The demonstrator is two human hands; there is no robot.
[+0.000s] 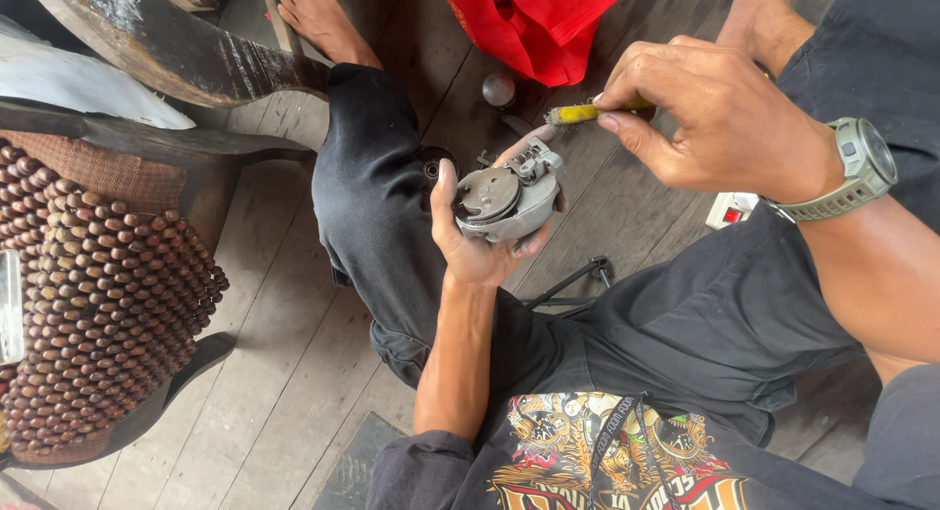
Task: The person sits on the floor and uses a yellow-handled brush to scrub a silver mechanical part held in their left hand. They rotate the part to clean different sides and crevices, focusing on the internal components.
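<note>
Left grip: left hand [477,238] is cupped palm up, half closed around a grey metal mechanism [507,199]; the thumb lies along its left edge and the fingertips wrap its right and lower side.
Right grip: right hand [713,118] is pinched shut on a yellow-handled tool [587,112], thumb and forefinger clamping the handle near its middle, the other fingers curled in.
Floor: worn grey wooden planks [284,373] run under everything.
Beaded seat: a chair with a brown wooden-bead cover [98,295] stands at the left, well apart from both hands.
Trousers: dark trouser legs [377,207] lie folded on the planks, the mechanism held above the gap between them.
Red bag: a crumpled red cloth bag [534,21] lies at the top centre, beyond the tool.
Mechanism: round and flat, its disc face turned up toward the camera, with a small bracket at its upper right, close to the tool's end.
Tool axis: the long axis runs nearly level, left to right, its left end pointing at the bracket; whether it touches cannot be told.
Watch: a grey-green wristwatch [857,167] sits on the right wrist.
Small box: a white rectangular item with a red spot [731,209] lies on the floor under the right wrist.
</note>
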